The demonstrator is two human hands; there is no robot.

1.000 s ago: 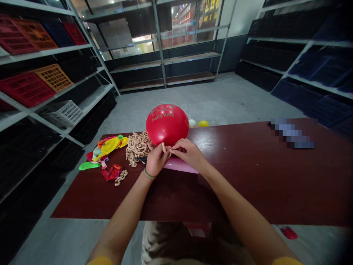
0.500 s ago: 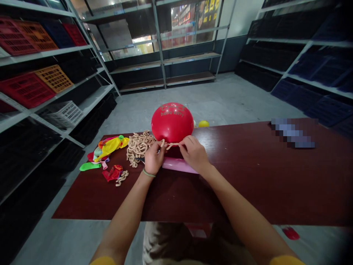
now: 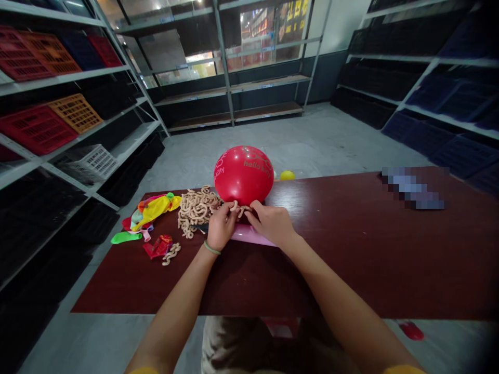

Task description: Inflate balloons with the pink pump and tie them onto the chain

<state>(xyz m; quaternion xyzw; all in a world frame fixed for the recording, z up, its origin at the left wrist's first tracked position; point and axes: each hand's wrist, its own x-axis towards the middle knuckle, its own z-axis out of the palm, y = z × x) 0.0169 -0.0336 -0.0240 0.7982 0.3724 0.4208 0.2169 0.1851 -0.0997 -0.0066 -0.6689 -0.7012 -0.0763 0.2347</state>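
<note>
An inflated red balloon (image 3: 244, 174) with "hello kitty" print stands upright at the table's far edge, just beyond my hands. My left hand (image 3: 222, 226) is closed in a pinch on a beige curly cord (image 3: 234, 206) below the balloon. My right hand (image 3: 273, 222) pinches the cord's other part, thumb and forefinger together. The balloon's neck is hidden behind my fingers. Under both hands lies a pink balloon pump (image 3: 251, 235) with a dark tip toward the left. A pile of beige curly cords (image 3: 197, 208) sits beside my left hand.
Flat balloons (image 3: 156, 210) in several colours lie left on the dark red table (image 3: 343, 259), with a crumpled red balloon (image 3: 158, 246) and a few cords nearer. A blurred item (image 3: 413, 188) is at right. A yellow balloon (image 3: 287, 175) shows beyond the table. Shelves with crates surround the floor.
The red balloon has turned, so its print has shifted to the right. My hands have drawn a little closer together, and the cord between them looks slacker.
</note>
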